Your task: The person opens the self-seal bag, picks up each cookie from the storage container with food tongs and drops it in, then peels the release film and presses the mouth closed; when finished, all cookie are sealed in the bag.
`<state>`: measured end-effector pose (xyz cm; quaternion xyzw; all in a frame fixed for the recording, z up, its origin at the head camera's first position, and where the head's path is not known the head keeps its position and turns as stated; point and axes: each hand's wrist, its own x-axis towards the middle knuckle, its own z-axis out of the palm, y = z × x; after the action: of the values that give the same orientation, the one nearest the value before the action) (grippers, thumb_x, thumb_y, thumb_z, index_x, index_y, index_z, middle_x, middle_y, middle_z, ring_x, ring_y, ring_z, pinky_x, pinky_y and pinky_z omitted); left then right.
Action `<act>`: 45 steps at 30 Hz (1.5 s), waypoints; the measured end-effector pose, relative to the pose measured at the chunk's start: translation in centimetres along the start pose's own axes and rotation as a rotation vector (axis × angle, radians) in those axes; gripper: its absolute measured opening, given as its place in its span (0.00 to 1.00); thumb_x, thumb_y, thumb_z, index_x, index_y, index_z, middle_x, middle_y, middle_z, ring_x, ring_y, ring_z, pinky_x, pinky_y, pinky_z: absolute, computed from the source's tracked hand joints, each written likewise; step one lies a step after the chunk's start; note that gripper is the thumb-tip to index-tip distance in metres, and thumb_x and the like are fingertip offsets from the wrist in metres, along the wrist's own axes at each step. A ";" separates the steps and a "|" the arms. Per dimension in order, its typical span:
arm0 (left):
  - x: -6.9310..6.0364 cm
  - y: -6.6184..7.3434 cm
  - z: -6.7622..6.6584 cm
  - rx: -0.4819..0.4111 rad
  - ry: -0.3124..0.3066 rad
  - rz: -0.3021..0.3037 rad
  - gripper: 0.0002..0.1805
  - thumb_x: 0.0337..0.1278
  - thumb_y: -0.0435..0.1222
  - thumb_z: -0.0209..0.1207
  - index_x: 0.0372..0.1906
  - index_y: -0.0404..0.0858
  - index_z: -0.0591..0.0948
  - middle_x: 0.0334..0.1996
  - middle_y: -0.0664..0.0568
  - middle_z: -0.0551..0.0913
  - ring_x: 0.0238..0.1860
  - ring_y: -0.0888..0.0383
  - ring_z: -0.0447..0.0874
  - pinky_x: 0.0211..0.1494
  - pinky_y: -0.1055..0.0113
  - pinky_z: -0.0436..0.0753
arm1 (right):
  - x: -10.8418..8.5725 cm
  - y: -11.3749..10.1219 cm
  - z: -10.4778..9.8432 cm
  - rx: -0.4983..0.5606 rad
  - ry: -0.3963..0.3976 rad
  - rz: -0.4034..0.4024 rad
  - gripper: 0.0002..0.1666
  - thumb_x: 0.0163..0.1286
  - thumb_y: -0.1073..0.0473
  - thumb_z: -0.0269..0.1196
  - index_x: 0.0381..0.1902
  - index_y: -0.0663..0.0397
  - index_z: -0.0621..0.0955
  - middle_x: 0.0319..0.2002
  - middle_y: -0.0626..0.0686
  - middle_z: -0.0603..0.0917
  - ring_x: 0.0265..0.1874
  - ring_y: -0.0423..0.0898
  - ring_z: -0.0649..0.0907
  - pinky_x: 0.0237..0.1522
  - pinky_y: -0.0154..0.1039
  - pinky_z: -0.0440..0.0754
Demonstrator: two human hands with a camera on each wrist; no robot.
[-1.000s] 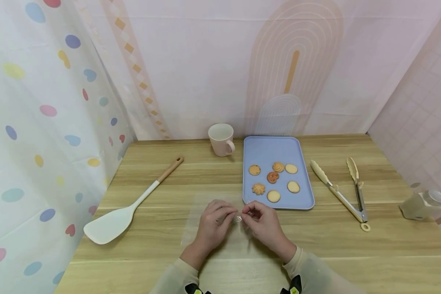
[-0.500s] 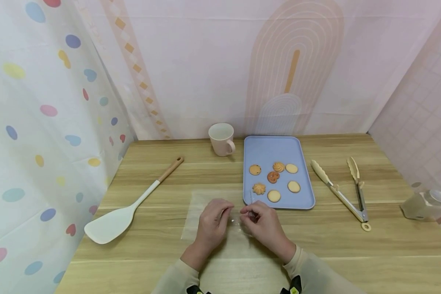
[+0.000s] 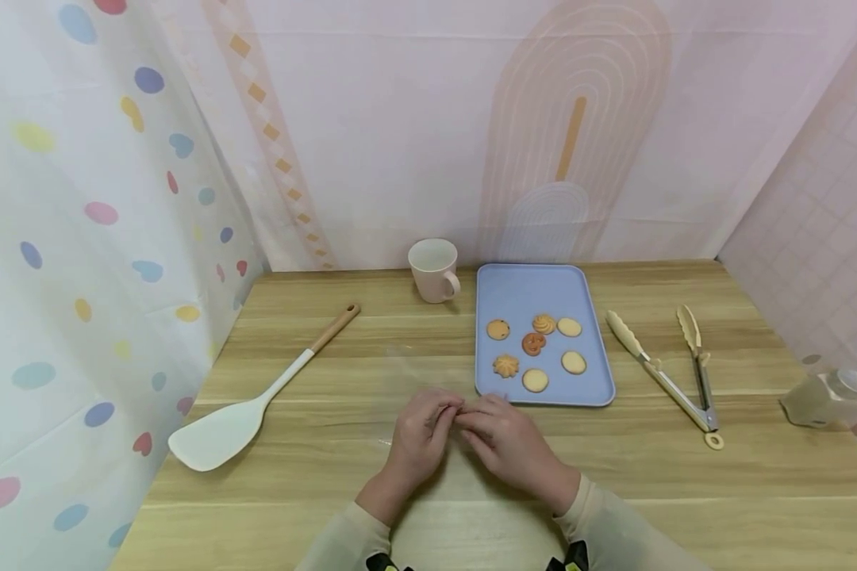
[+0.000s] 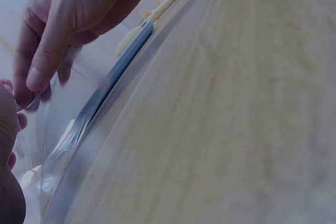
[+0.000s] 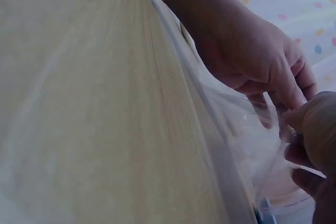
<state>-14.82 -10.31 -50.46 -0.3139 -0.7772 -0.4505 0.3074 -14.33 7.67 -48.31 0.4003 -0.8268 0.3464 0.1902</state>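
Thin clear plastic, apparently a bag (image 5: 247,121), hangs between the two hands just above the table. My left hand (image 3: 420,434) pinches its edge between thumb and fingers. Close beside it, fingertips meeting or nearly so, my right hand (image 3: 516,442) pinches the same edge. In the left wrist view the bag (image 4: 65,140) catches light below the right hand (image 4: 79,19). From the right wrist, the left hand (image 5: 241,51) shows across from the right fingers. The exact spot under the fingertips is partly hidden. Beyond the hands lies a blue tray (image 3: 528,289) with several cookies (image 3: 535,381).
A pink mug (image 3: 434,274) stands at the back edge. On the left lies a white turner (image 3: 221,432) with a wooden handle. Spread tongs (image 3: 664,381) lie right of the tray, and a lidded glass jar (image 3: 821,400) stands near the right edge.
My hands have come together from a small gap, the right fingers moving left to the left fingertips. The plastic between them has shifted and its far edge now stands higher.
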 end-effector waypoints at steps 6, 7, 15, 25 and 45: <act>0.0 0.3 0.0 -0.109 0.017 -0.115 0.10 0.59 0.18 0.54 0.40 0.32 0.79 0.37 0.46 0.84 0.41 0.51 0.83 0.47 0.65 0.80 | -0.1 0.1 -0.2 0.285 -0.072 0.225 0.06 0.67 0.69 0.59 0.36 0.54 0.75 0.42 0.52 0.85 0.44 0.44 0.84 0.42 0.36 0.82; 0.1 0.5 0.0 -0.128 0.021 -0.136 0.10 0.59 0.18 0.54 0.40 0.31 0.79 0.37 0.45 0.84 0.41 0.50 0.83 0.47 0.64 0.80 | -0.1 0.2 -0.3 0.324 -0.076 0.255 0.06 0.68 0.70 0.58 0.36 0.54 0.75 0.41 0.52 0.85 0.44 0.45 0.84 0.42 0.36 0.82; 1.5 3.3 -1.2 -0.191 0.053 -0.199 0.09 0.59 0.16 0.51 0.38 0.26 0.78 0.35 0.39 0.83 0.40 0.46 0.82 0.46 0.66 0.79 | 0.0 0.8 -1.0 0.190 0.016 0.232 0.09 0.60 0.73 0.63 0.31 0.53 0.82 0.36 0.48 0.85 0.34 0.38 0.82 0.31 0.31 0.80; 1.7 3.7 -1.5 -0.227 0.105 -0.261 0.07 0.60 0.17 0.51 0.38 0.26 0.77 0.35 0.38 0.82 0.41 0.46 0.80 0.47 0.68 0.77 | -0.1 1.5 -1.1 0.251 -0.087 0.324 0.18 0.57 0.65 0.71 0.47 0.54 0.85 0.47 0.53 0.83 0.35 0.41 0.82 0.34 0.35 0.81; 0.8 0.8 0.3 0.114 0.260 0.245 0.07 0.64 0.33 0.58 0.32 0.34 0.83 0.27 0.49 0.78 0.29 0.53 0.75 0.39 0.61 0.73 | 0.0 0.5 -0.6 -0.117 -0.155 0.353 0.27 0.49 0.71 0.65 0.51 0.58 0.83 0.25 0.43 0.75 0.23 0.35 0.72 0.25 0.30 0.73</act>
<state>-14.75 -9.54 -49.52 -0.3274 -0.7111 -0.4017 0.4751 -14.68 8.28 -48.11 0.2629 -0.9150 0.2938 0.0852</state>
